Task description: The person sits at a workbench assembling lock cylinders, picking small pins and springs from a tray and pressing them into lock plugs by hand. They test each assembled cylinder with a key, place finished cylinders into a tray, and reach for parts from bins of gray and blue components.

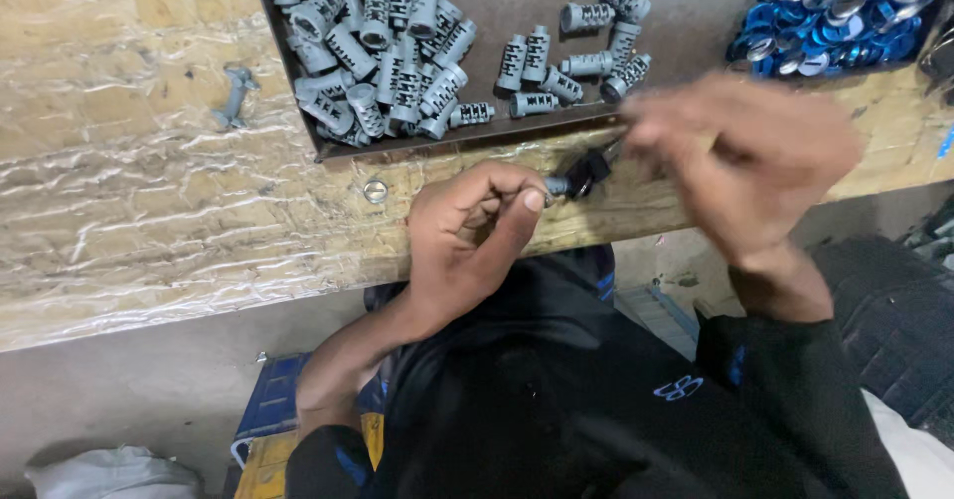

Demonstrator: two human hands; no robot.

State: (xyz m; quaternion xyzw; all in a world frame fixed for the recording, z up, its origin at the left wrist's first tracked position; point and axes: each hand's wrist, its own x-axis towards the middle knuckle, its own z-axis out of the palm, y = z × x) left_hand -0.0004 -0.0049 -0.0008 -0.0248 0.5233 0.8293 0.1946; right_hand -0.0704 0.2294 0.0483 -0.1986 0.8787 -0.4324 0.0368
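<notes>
Running across the upper view, a worn wooden desk (149,191) with a wrinkled yellowish top is seen above a grey floor. A dark tray (517,2) of grey slotted cylinders (378,52) is set on it, and a small round metal piece (375,191) lies just below. A small dark part (581,173) is pinched at the desk edge by the left hand (467,236). The right hand (745,161) is blurred; its fingers' grip cannot be told. Blue discs (835,7) are heaped at far right.
</notes>
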